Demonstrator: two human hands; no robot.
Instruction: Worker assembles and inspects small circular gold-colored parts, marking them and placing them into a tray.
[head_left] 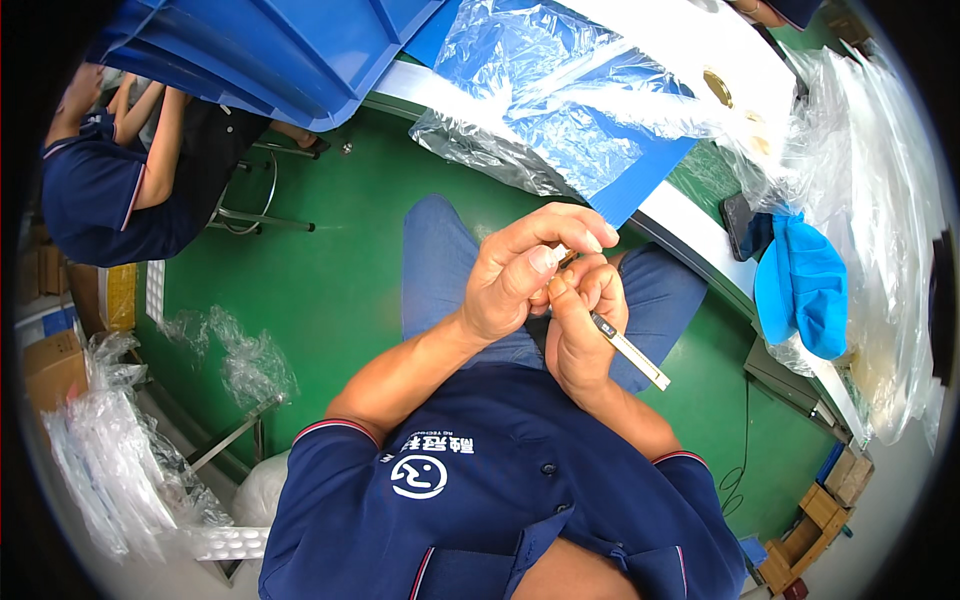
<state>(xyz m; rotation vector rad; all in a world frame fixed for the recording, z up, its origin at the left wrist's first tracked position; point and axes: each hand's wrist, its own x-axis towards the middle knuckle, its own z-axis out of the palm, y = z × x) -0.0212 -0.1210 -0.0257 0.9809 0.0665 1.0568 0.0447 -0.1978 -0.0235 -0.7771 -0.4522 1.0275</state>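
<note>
Both my hands meet in front of my chest, above my lap. My left hand point(508, 278) pinches a small brownish piece point(568, 257) between thumb and fingers; most of it is covered, so its kind does not show. Closed around a slim utility knife point(635, 357) is my right hand point(583, 335), its thumb near the small piece. The knife's pale metallic handle sticks out below the right hand, toward the lower right. My fingers hide its front end, and whether a blade touches the piece I cannot tell.
Ahead, a white table point(690, 222) bears clear plastic film point(560, 85) over a blue sheet. A blue crate point(270, 50) is at upper left, near a seated person point(120, 190). A blue cap point(803, 285), a phone point(738, 225) and plastic bags point(875, 200) lie right.
</note>
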